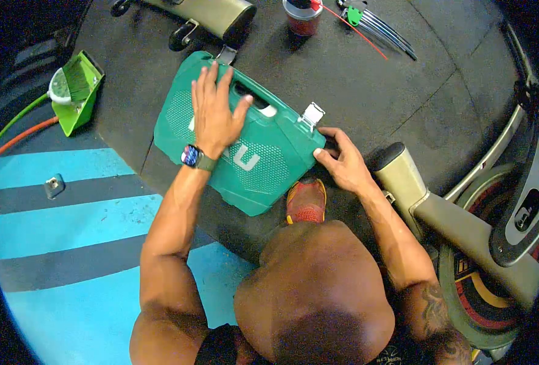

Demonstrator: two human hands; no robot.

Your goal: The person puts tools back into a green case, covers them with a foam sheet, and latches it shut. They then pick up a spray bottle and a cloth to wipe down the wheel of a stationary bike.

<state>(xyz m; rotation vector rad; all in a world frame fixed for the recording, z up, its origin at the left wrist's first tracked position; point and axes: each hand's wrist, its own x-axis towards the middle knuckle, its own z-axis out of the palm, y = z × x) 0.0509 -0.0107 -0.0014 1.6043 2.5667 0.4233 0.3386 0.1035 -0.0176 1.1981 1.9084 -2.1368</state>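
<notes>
A green plastic tool case (254, 173) with white lettering and dotted panels lies on the dark floor, lid down. Its two metal latches stick out from the far edge: the right latch (311, 115) stands away from the case, and another latch (226, 55) shows near the far left corner. My left hand (216, 115) rests flat on the lid beside the handle slot, fingers spread, with a watch on the wrist. My right hand (342, 161) grips the right corner of the case, thumb on the near side and fingers at the far side.
Beyond the case stand a clear tub (301, 19) of dark red contents and a bundle of hex keys (382, 30). A green dustpan (80, 100) with a brush lies left. Exercise bike parts (488, 237) are at right. A red shoe (306, 204) is close to the case.
</notes>
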